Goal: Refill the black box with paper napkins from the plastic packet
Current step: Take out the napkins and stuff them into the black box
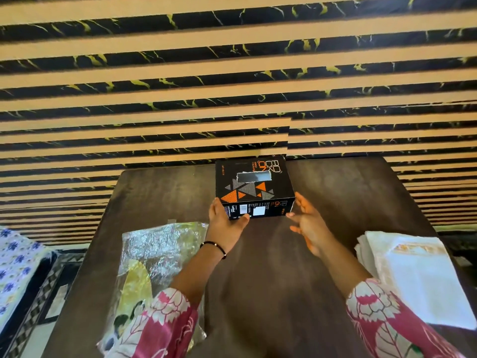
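The black box (251, 186) with orange and grey triangles lies flat at the far middle of the dark table (260, 267), its top slot showing a dark opening. My left hand (224, 223) grips the box's near left corner, thumb on the front face. Just off the near right corner is my right hand (308, 224), fingers spread and holding nothing. A crinkled, clear plastic packet (154, 251) lies at the near left, partly under my left sleeve. A stack of white paper napkins (415, 272) lies at the near right.
A striped black and tan wall rises right behind the table. A flower-patterned cloth (15, 264) lies on a surface to the left, below table height. The table's left edge runs close to the packet.
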`<control>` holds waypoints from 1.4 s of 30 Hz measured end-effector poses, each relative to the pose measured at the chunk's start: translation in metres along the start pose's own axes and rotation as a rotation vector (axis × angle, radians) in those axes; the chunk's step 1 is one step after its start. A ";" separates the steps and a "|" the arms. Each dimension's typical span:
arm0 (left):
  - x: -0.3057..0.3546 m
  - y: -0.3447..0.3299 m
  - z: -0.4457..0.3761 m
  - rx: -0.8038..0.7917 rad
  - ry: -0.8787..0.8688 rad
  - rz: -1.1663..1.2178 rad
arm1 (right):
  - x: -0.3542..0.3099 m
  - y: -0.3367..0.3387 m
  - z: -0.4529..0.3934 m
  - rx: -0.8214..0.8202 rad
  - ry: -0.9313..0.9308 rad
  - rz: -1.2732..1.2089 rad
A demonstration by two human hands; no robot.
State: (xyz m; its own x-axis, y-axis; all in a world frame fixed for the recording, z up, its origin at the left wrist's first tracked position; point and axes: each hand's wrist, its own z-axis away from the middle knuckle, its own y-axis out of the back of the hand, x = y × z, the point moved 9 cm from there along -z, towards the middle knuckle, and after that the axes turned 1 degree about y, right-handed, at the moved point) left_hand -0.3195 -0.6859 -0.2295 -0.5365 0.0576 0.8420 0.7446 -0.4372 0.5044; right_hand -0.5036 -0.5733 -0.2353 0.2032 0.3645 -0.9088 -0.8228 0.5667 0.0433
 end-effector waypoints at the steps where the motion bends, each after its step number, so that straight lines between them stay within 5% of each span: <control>1: -0.002 0.000 0.010 -0.008 -0.008 -0.018 | 0.005 0.003 0.009 -0.001 -0.004 -0.003; 14: -0.023 0.006 0.162 0.022 -0.253 -0.184 | 0.075 0.036 0.128 0.099 0.114 -0.166; 21: -0.032 0.023 0.181 0.091 -0.294 -0.210 | 0.093 0.080 0.144 0.254 0.217 0.052; 30: 0.059 -0.045 0.126 0.018 -0.521 -0.611 | 0.038 0.051 0.101 0.047 0.227 0.290; 35: 0.056 -0.080 0.107 -0.030 -0.402 -0.780 | 0.044 0.037 0.100 -0.063 0.252 0.544; 42: 0.037 -0.085 0.117 -0.018 -0.328 -0.896 | 0.067 0.042 0.111 -0.152 0.198 0.581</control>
State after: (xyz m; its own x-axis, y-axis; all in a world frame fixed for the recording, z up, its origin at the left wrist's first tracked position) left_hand -0.3563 -0.5413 -0.2192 -0.7642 0.6255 0.1571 0.1034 -0.1217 0.9872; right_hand -0.4658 -0.4432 -0.2485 -0.3896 0.4295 -0.8147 -0.8383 0.2010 0.5068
